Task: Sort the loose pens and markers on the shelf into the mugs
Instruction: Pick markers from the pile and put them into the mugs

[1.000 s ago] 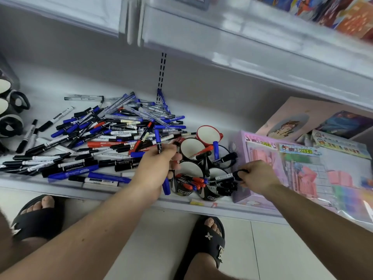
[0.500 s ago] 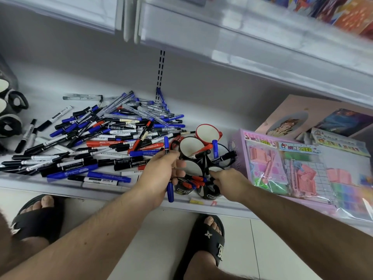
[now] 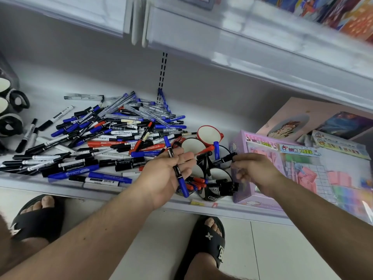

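A heap of loose blue, black and red pens and markers (image 3: 113,138) covers the white shelf (image 3: 50,184). Right of the heap stands a cluster of mugs: a red mug (image 3: 210,134) at the back, black mugs (image 3: 192,146) with white insides, and front mugs (image 3: 211,197) holding red, blue and black markers. My left hand (image 3: 165,176) grips a blue double-ended marker (image 3: 178,172) just left of the mugs. My right hand (image 3: 256,170) hovers right of them, fingers relaxed, index tip by a black marker (image 3: 226,159) that sticks out of a mug.
A pink boxed craft kit (image 3: 262,146) stands right of the mugs, with more packets (image 3: 339,148) behind it. More black mugs (image 3: 12,124) sit at the far left. An upper shelf (image 3: 242,49) overhangs. My sandalled feet (image 3: 207,239) are on the tiled floor below.
My right hand carried a black marker to the front mugs, let it go and drew back right, empty. My left hand lifted the blue marker off the heap towards the mugs.
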Demonstrator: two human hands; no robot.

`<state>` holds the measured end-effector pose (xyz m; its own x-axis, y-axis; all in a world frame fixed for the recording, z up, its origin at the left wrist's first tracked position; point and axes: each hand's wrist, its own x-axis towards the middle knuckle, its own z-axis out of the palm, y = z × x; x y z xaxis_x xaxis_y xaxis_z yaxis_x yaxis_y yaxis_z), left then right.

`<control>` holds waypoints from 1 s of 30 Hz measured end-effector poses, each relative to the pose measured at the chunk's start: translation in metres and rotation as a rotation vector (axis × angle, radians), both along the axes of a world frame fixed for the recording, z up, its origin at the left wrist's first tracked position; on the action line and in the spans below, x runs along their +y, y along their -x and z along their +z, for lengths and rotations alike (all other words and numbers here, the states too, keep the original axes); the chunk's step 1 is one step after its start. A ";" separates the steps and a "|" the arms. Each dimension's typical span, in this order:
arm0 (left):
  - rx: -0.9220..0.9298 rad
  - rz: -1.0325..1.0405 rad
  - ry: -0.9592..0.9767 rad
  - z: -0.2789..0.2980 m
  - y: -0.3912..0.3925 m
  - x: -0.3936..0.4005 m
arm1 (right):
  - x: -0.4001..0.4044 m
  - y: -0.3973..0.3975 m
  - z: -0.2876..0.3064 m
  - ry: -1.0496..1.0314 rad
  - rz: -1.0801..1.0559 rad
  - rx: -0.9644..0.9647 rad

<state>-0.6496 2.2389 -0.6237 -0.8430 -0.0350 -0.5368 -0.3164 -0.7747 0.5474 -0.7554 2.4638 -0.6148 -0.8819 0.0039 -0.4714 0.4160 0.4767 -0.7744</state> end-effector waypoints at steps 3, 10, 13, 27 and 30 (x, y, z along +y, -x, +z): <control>0.047 -0.015 -0.039 0.002 0.001 0.002 | -0.015 -0.011 0.013 0.159 0.082 -0.118; 0.170 -0.095 -0.064 -0.003 0.001 0.003 | -0.057 -0.048 0.027 0.191 0.459 -0.307; 0.173 -0.111 -0.072 -0.008 0.000 0.004 | -0.066 -0.057 0.023 0.212 0.465 -0.262; 0.064 -0.139 0.029 -0.010 0.005 -0.013 | -0.047 0.016 0.014 -0.259 0.145 0.551; 0.057 -0.133 0.045 -0.013 0.004 -0.018 | -0.051 0.030 0.012 -0.323 0.185 0.609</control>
